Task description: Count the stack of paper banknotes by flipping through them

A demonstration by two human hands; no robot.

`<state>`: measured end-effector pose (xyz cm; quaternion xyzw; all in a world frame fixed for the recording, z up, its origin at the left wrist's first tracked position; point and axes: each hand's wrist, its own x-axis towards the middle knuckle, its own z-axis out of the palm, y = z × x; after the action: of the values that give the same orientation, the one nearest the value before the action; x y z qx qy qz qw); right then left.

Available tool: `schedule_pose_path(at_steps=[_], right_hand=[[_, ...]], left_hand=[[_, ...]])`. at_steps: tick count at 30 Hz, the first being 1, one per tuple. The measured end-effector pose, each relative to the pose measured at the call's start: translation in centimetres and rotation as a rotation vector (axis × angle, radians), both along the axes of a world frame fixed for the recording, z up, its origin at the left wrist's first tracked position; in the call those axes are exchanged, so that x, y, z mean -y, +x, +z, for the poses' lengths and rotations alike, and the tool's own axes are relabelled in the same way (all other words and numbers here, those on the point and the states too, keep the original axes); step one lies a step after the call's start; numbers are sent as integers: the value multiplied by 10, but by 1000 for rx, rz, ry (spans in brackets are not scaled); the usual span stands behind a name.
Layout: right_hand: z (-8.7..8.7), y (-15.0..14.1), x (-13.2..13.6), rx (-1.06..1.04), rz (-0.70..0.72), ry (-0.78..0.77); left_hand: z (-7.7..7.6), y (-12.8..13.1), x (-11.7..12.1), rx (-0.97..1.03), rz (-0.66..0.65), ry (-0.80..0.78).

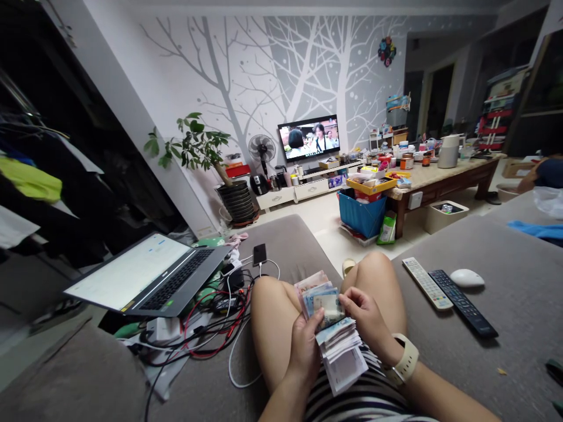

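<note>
A stack of banknotes [328,319] sits in my lap, folded over so its lower edges fan out toward me. My left hand [303,346] is wrapped round the stack from below on the left side. My right hand [367,319] pinches the top note near its right edge with thumb and fingers; a pale watch is on that wrist. Both hands rest between my bare knees, above a striped garment.
An open laptop [149,272] lies at the left beside tangled cables [211,328] and a phone [259,254]. Two remote controls [461,302] and a white mouse [467,278] lie on the grey sofa at the right. A cluttered wooden table [440,173] and a television [309,136] stand farther off.
</note>
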<state>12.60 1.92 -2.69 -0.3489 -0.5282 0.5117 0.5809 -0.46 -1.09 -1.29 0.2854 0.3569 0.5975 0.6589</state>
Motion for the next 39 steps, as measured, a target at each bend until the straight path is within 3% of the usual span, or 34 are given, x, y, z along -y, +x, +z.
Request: schedule_pose_path(at_steps=[15, 26, 35, 39], right_hand=[[3, 1, 7, -8, 12, 60], [0, 1, 5, -46, 41, 72], [-2, -1, 6, -76, 107, 30], [-5, -1, 1, -26, 46, 14]], left_hand=[[-4, -1, -8, 79, 166, -69], [-6, -2, -6, 38, 122, -21], [-3, 0, -3, 30, 119, -69], [-2, 0, -2, 45, 80, -82]])
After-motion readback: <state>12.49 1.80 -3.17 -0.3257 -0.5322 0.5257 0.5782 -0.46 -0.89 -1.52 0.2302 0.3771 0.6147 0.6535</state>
